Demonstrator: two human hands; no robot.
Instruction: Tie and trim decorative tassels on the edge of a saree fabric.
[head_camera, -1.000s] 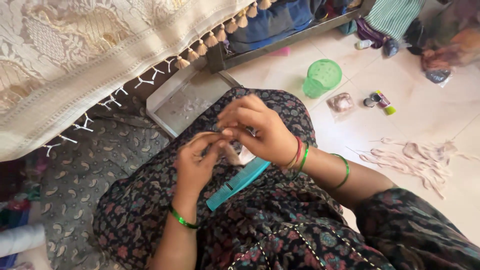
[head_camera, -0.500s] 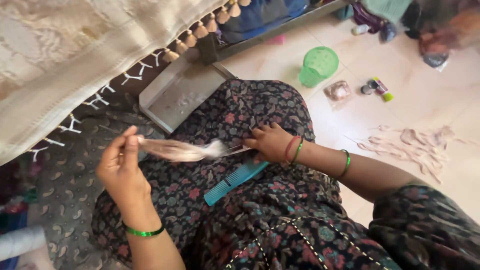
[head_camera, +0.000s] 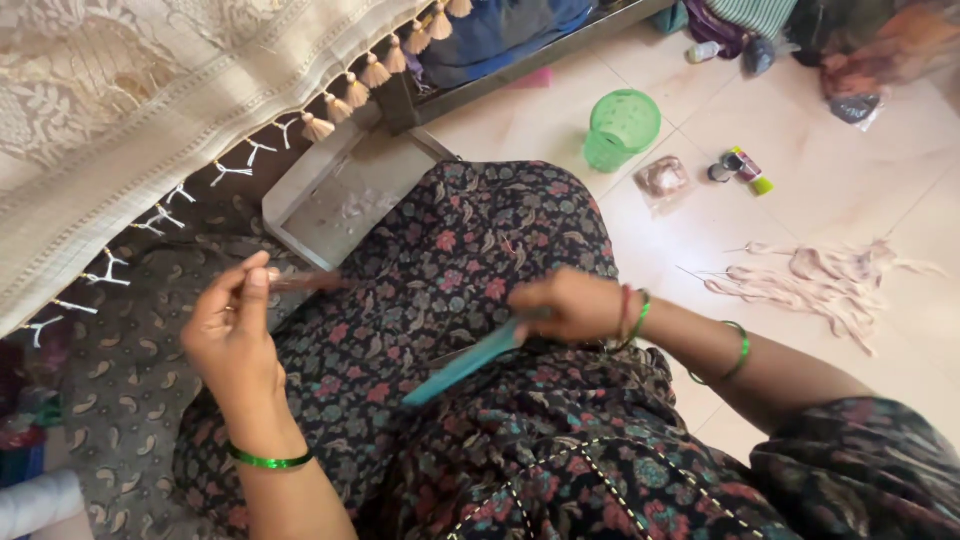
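A cream woven cloth with a row of tassels along its edge hangs across the upper left, and a dark flowered dress covers the person's lap through the middle of the view. Beside the knee lies a flat metal tray on the floor. Farther right on the pale tiles stand a green mesh cup and a loose heap of pinkish thread strips (well apart from both hands).

The left hand is raised over the left knee, thumb and forefinger pinched shut on a thin bundle of threads, which sticks out from the fingertips toward the right; it is blurred, so its far end cannot be told. The right hand rests on the lap, its fingers curled down around the upper end of a teal flat strip, which slants away from the fingers toward the lower left across the dress.
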